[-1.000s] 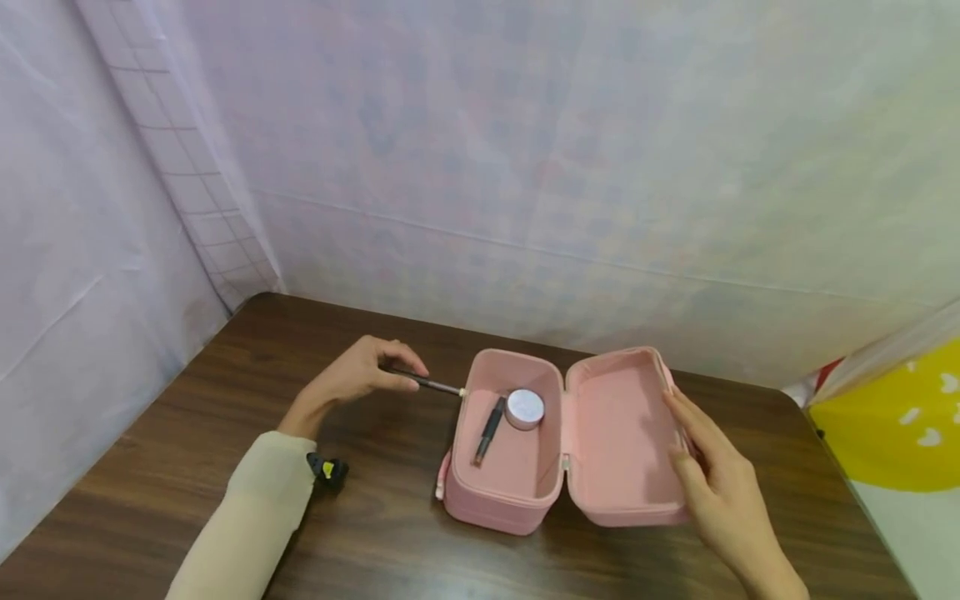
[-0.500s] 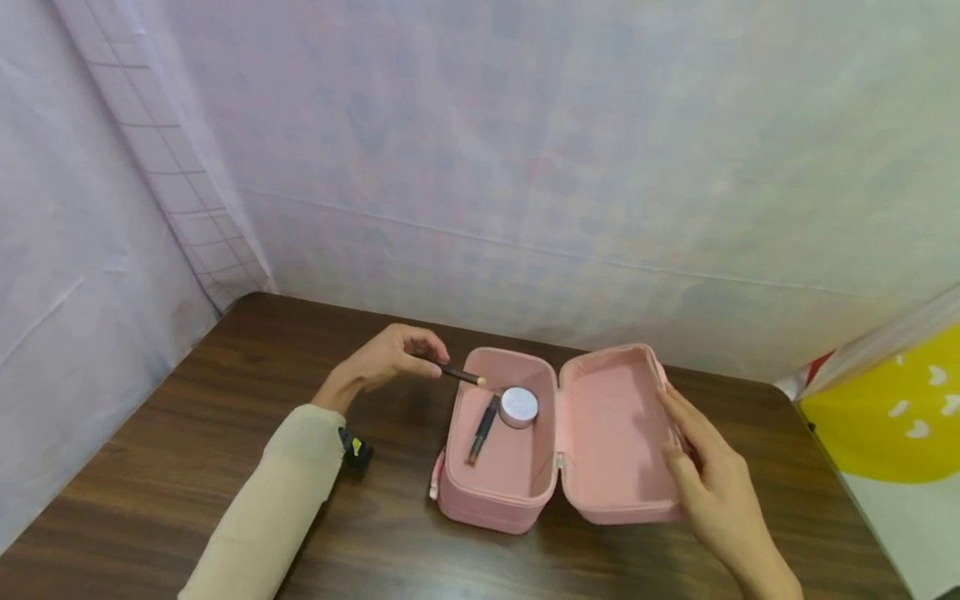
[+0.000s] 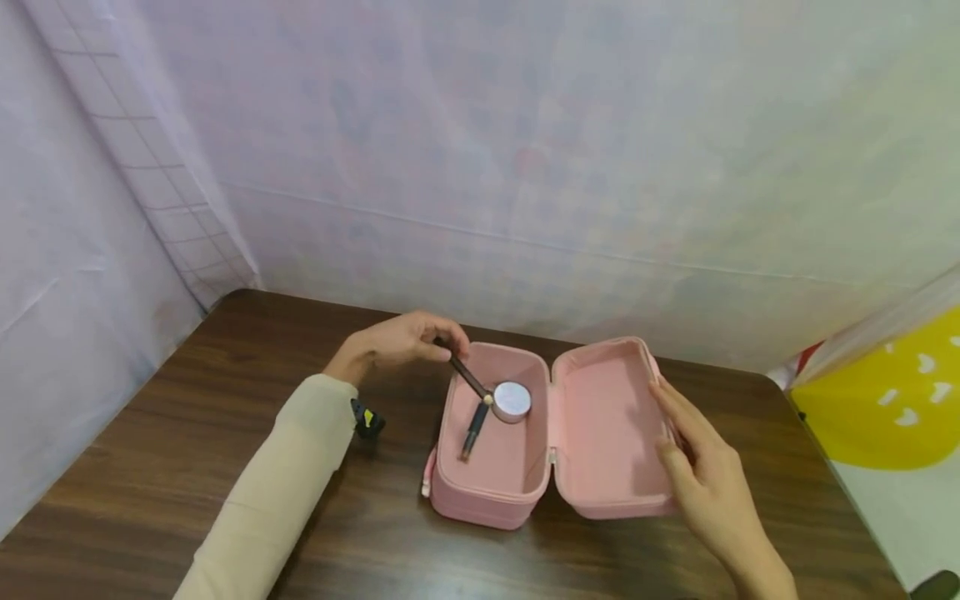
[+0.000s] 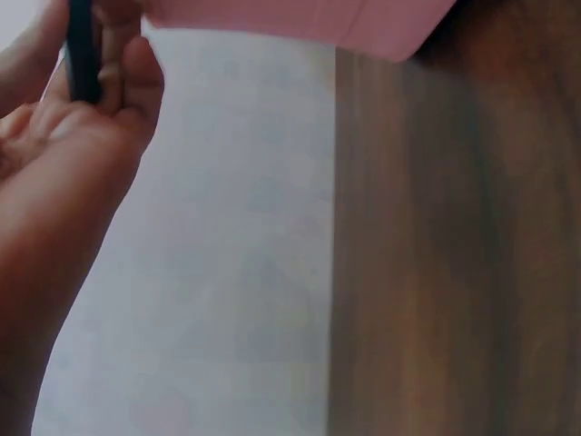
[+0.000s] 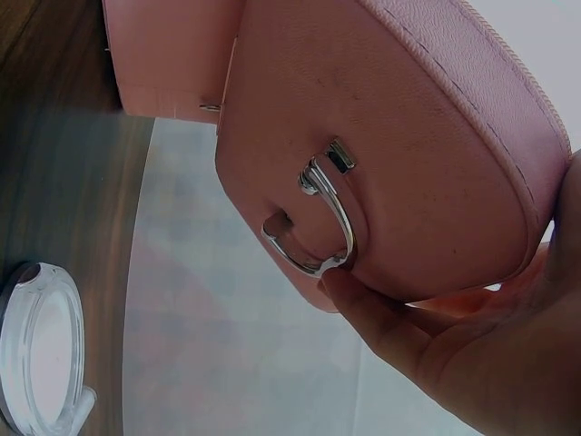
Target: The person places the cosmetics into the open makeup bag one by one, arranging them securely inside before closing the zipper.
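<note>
A pink zip case (image 3: 487, 510) stands open on the table, its lid (image 3: 607, 425) swung out to the right. My left hand (image 3: 414, 340) pinches a slim dark pencil-like stick (image 3: 468, 377) with a pale tip, slanting down into the case from its back left. In the left wrist view the dark stick (image 4: 83, 54) lies between thumb and fingers. Inside the case are a round white-topped tub (image 3: 512, 400) and a dark slim tube (image 3: 474, 432). My right hand (image 3: 708, 475) holds the lid's outer edge; in the right wrist view a finger touches the metal handle (image 5: 340, 213).
The dark wood table (image 3: 187, 467) spreads around the case. A pale cloth (image 3: 480, 167) hangs behind it. A yellow patterned thing (image 3: 892, 400) is at the right. In the right wrist view, a clear round object (image 5: 44, 350) appears at lower left.
My left hand has moved right, from beside the case to over its back left rim, and the stick's pale tip now points down into it. The right hand stays on the lid.
</note>
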Motion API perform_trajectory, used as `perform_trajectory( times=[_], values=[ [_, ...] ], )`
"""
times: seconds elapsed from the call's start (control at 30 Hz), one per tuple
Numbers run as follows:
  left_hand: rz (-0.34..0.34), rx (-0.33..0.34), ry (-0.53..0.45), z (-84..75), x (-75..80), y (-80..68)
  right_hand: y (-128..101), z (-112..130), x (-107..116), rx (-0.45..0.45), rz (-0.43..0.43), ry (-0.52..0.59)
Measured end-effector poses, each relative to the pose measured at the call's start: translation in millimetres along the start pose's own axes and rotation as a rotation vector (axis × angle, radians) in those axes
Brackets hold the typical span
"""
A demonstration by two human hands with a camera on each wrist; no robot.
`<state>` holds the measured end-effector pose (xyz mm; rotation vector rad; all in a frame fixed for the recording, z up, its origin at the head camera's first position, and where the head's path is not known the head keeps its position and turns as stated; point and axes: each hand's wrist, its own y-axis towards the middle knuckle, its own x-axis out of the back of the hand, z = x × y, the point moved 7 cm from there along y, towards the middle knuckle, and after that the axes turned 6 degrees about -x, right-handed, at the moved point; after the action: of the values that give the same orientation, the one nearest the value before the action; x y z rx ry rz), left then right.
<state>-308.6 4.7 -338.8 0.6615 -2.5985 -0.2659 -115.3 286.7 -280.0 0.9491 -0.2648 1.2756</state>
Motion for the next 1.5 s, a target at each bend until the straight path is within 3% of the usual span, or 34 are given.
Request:
perform_trajectory(
  times=[0.13, 0.27, 0.43, 0.83, 1.1, 1.33, 1.5],
  values=[
    [0.057, 0.027, -0.105, -5.4, 1.0, 6.6, -0.3, 1.6, 1.1, 0.023, -0.010, 0.011],
    [-0.009, 0.085, -0.212, -3.0, 1.1, 12.9, -1.1, 2.0, 1.4, 0.022, -0.013, 0.009],
    [-0.064, 0.105, -0.261, 3.6, -2.6, 18.5, -2.4, 2.1, 0.6, 0.004, -0.008, -0.007],
    [-0.216, 0.149, -0.245, 10.4, -7.6, 22.4, -4.0, 4.4, 2.0, 0.010, -0.012, -0.003],
    [-0.243, 0.107, -0.159, 9.8, -10.6, 15.8, -3.0, 5.1, 0.8, 0.023, -0.009, 0.012],
    [-0.280, 0.049, -0.165, 11.7, -15.0, 12.0, -2.7, 3.7, 1.5, 0.023, -0.014, 0.004],
    [-0.281, 0.054, -0.145, 10.0, -18.2, 10.4, -2.5, 2.8, 1.9, 0.023, -0.011, 0.005]
  ],
)
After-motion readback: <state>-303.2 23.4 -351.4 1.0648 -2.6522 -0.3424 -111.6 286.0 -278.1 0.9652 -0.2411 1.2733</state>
